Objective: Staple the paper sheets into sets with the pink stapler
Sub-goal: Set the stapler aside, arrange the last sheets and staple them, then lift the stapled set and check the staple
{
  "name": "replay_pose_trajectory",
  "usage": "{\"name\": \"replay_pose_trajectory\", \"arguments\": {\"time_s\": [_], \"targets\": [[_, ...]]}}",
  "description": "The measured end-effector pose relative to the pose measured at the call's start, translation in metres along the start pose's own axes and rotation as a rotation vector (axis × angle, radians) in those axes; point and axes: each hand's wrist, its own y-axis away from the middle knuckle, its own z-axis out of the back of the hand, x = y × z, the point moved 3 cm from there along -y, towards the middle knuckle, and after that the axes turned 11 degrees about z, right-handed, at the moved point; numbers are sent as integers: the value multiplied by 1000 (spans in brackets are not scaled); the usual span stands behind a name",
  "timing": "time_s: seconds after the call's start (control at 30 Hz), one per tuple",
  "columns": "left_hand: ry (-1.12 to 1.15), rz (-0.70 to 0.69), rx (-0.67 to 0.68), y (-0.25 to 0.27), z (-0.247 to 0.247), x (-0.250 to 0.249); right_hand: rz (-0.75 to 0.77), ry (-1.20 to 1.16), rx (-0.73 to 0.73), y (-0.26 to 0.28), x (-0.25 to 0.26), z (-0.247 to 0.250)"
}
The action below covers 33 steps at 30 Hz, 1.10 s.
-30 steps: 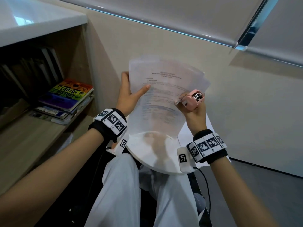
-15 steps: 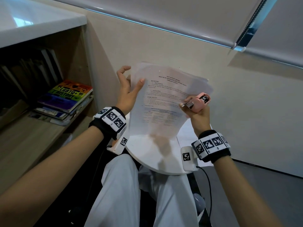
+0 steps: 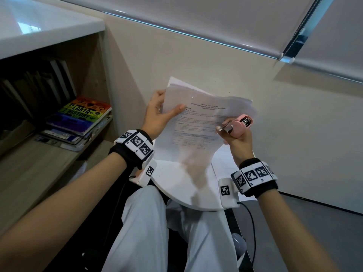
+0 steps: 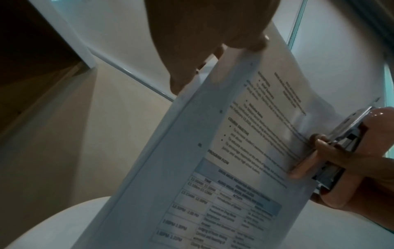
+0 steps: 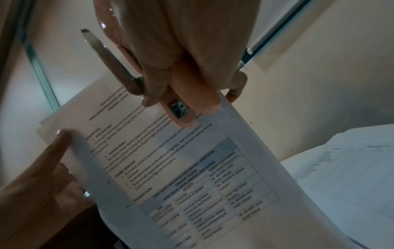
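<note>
A set of printed paper sheets (image 3: pixel 196 124) is held up in the air over a round white table (image 3: pixel 182 185). My left hand (image 3: pixel 159 112) pinches the sheets near their upper left edge, thumb on the front page. My right hand (image 3: pixel 235 134) grips the pink stapler (image 3: pixel 238 124) and also pinches the right edge of the sheets. In the left wrist view the stapler (image 4: pixel 349 134) lies against the sheets' (image 4: pixel 224 151) right edge. In the right wrist view the stapler (image 5: pixel 183 107) sits in my fingers above the page (image 5: pixel 181 168).
More printed sheets (image 5: pixel 345 168) lie on the table at the right. A wooden shelf (image 3: pixel 39 163) on the left carries a stack of books (image 3: pixel 78 118). A beige wall stands behind the table, with window blinds above. My legs are under the table's near edge.
The sheets and both hands have moved slightly right and down. My left thumb has settled onto the front page, and the blurred sheets have steadied.
</note>
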Motion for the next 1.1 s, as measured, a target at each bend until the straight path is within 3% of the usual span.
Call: {"name": "replay_pose_trajectory", "arguments": {"time_s": [0.17, 0.3, 0.7, 0.83, 0.97, 1.1], "targets": [[112, 108, -20, -5, 0, 2, -3, 7, 21, 0, 5, -1], [117, 110, -39, -6, -2, -1, -25, 11, 24, -1, 8, 1], [21, -175, 39, -2, -3, -29, 4, -23, 25, -14, 15, -5], [-55, -109, -66, -6, -1, -15, -32, 15, 60, -8, 11, -10], [20, 17, -54, -10, -2, -1, -57, 56, 25, -5, 8, -9], [50, 45, -42, -13, -5, -5, -108, 64, -20, -10, 13, -14]]}}
